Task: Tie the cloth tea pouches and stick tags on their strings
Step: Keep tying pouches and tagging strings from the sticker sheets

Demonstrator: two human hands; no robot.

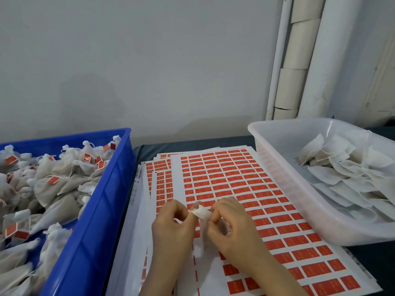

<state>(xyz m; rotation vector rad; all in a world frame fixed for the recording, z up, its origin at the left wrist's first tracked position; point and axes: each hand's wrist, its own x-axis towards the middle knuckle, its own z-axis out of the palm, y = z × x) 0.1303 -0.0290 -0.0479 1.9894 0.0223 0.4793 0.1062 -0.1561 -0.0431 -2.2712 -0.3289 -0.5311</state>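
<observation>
A small white cloth tea pouch [201,213] is held between both hands above the sticker sheets, its body hanging down between them. My left hand [171,223] pinches the pouch's gathered top from the left. My right hand [230,225] pinches it from the right with curled fingers. Sheets of red tag stickers [235,189] lie spread on the table under the hands. The pouch's string is too small to make out.
A blue crate [96,210] on the left holds several tied pouches with red tags. A clear plastic tub [299,210] on the right holds several flat untied pouches. A grey wall and white pipes stand behind the table.
</observation>
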